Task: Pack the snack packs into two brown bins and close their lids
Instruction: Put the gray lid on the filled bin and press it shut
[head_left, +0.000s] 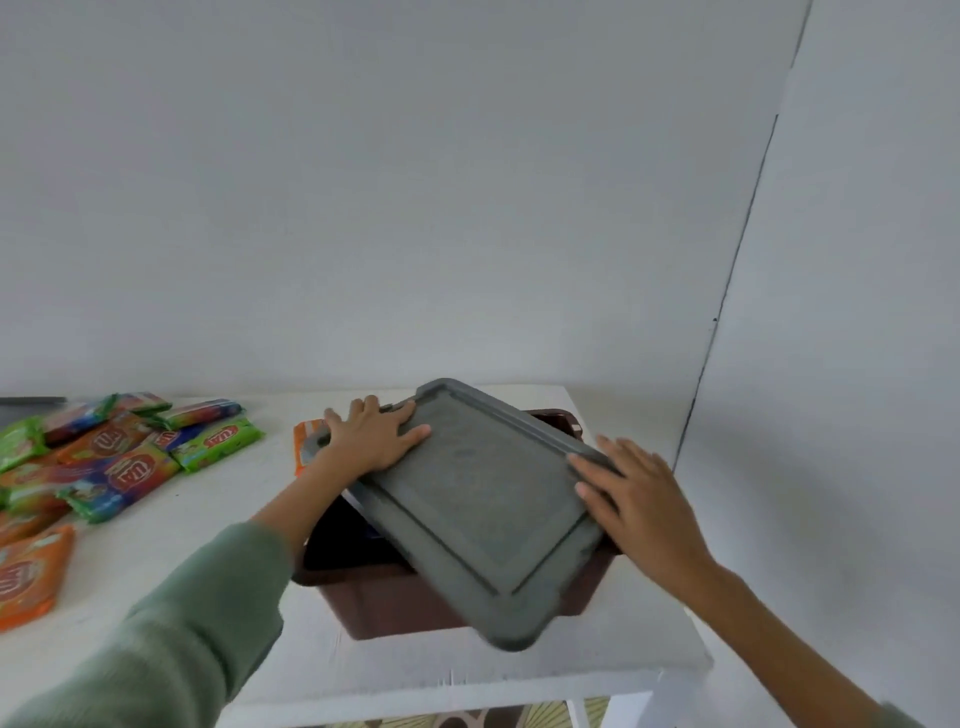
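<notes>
- Toward the right end of the white table (208, 597) stands one brown bin (395, 597), with its grey lid (483, 499) lying askew on top. The lid is turned out of line with the rim, its near corner overhangs the bin's front wall, and a dark gap into the bin shows on the left.
- The left hand (374, 441) lies flat on the lid's far left corner, fingers spread and straight, pressing rather than gripping.
- The right hand (639, 499) is open too, its straight fingers set against the lid's right edge. I cannot tell whether its thumb hooks under.
- The lid looks like thin moulded plastic: light, fairly stiff, with a raised border and a smooth, somewhat slippery face. I judge it best handled by its two long edges or opposite corners, turned until it sits square, then pressed down at the corners.
- The bin seems light enough to slide on the table under a sideways push, so pressure should go straight down.
- The snack packs (119, 457) lie in a loose heap by the table's left edge, well apart from the bin. They are soft, crinkly and easily crushed. One orange pack (303, 441) lies just beyond the lid's left corner.
- No second bin is in view.
- The table is matt white and stands in a corner of plain pale walls (467, 182).
</notes>
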